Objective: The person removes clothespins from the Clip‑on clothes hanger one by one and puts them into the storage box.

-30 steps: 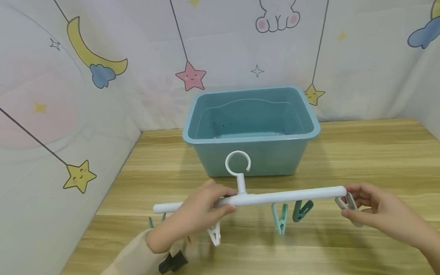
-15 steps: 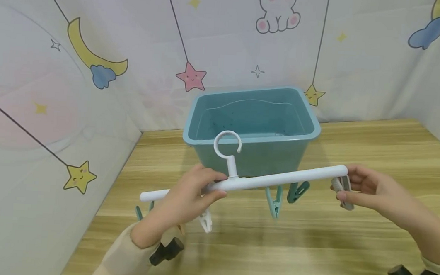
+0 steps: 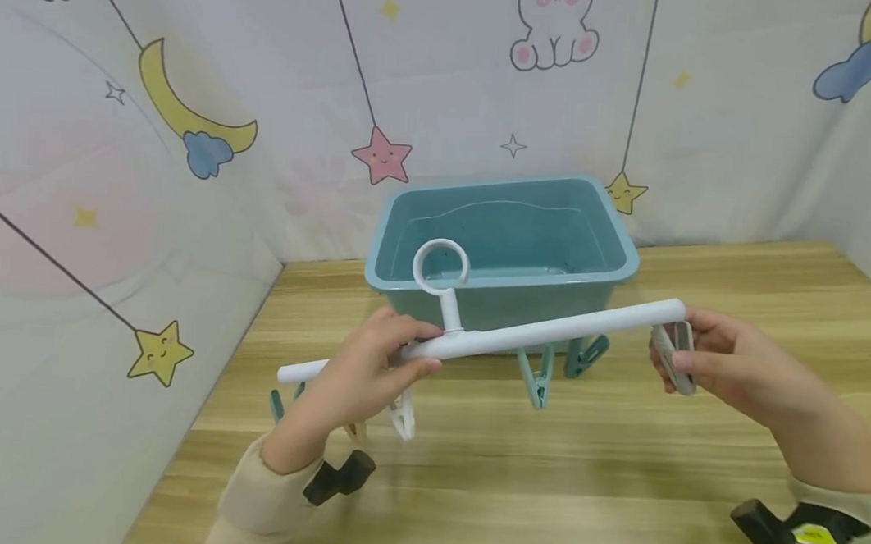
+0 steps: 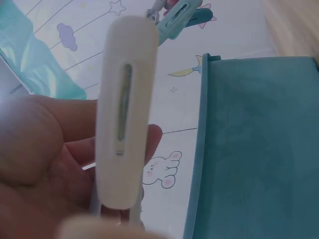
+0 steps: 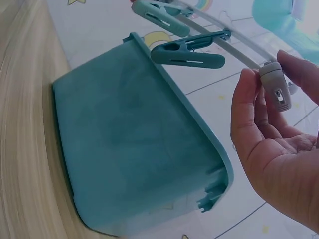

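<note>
A white clip hanger [image 3: 565, 328] is held above the table, its right end tilted up in the head view. My left hand [image 3: 364, 365] grips the bar just left of the hook [image 3: 441, 267]. At the right end, my right hand [image 3: 748, 362] pinches a grey clip [image 5: 275, 87] between thumb and fingers. Between the hands hang a light teal clip [image 3: 537, 384] and a dark teal clip [image 3: 586, 358]. Below my left hand are a white clip [image 3: 401, 418] and a partly hidden orange-tan clip [image 3: 356, 430]. Another teal clip [image 3: 276, 405] hangs at the left end.
Behind the hanger, a teal plastic bin [image 3: 506, 192] stands on the wood-grain table [image 3: 745, 288]. A patterned white cloth [image 3: 460, 76] rises at the back and sides. Each wrist carries a black mount, such as the left mount [image 3: 339, 476].
Both hands have lifted the hanger upward in the head view and a little leftward. Its hook now overlaps the bin's front rim. The right hand has kept its pinch on the grey clip.
</note>
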`<state>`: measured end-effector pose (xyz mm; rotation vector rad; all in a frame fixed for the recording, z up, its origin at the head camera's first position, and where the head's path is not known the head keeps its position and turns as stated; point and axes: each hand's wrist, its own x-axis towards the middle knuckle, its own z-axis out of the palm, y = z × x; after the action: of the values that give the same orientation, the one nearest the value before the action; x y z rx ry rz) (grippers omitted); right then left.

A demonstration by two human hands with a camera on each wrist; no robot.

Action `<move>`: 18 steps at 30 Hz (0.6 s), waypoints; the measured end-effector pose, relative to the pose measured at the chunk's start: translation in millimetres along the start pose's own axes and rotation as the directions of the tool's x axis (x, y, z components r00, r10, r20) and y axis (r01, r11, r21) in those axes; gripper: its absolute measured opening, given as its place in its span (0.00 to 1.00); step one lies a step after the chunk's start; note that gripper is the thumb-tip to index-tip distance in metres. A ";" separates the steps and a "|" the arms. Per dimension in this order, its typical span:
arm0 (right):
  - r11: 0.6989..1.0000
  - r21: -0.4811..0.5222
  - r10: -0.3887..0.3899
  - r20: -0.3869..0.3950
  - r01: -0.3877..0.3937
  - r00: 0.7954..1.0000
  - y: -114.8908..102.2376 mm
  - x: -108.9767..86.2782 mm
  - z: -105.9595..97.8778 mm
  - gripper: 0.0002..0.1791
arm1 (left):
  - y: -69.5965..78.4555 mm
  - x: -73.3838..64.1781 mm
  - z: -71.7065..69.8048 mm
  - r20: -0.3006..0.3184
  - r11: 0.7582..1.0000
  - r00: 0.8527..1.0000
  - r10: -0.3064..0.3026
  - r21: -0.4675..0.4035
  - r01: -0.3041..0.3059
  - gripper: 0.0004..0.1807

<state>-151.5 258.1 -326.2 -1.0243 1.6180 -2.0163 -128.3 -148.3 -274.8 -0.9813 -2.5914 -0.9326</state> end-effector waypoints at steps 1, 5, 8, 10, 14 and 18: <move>0.999 0.031 -0.005 0.018 0.005 1.000 1.0 1.3 -1.2 0.22 | -0.9 0.8 0.2 -0.006 1.000 1.000 0.007 -0.003 -0.007 0.16; 0.994 0.104 -0.054 0.087 0.045 0.995 4.3 6.2 -4.0 0.21 | -3.4 3.0 0.3 -0.028 1.000 0.999 0.018 -0.015 -0.019 0.16; 0.991 0.119 -0.080 0.109 0.066 0.991 4.8 9.4 -3.4 0.20 | -4.6 2.9 0.1 -0.039 0.999 0.999 0.015 -0.029 -0.016 0.16; 0.990 0.124 -0.079 0.113 0.065 0.990 4.0 11.5 -2.5 0.19 | -4.6 2.4 -0.6 -0.043 0.999 0.999 0.011 -0.034 -0.013 0.16; 0.992 0.114 -0.072 0.113 0.059 0.991 2.7 14.9 0.2 0.19 | -4.4 2.1 -1.3 -0.048 0.999 0.999 0.018 -0.031 -0.020 0.17; 0.990 0.125 -0.088 0.132 0.071 0.987 4.0 18.0 3.1 0.19 | -3.8 0.9 -2.9 -0.045 0.999 0.999 0.017 -0.037 -0.019 0.17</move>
<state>-161.9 242.7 -324.1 -1.1719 1.3894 -2.0182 -131.5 -151.8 -274.0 -0.9799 -2.5331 -0.9898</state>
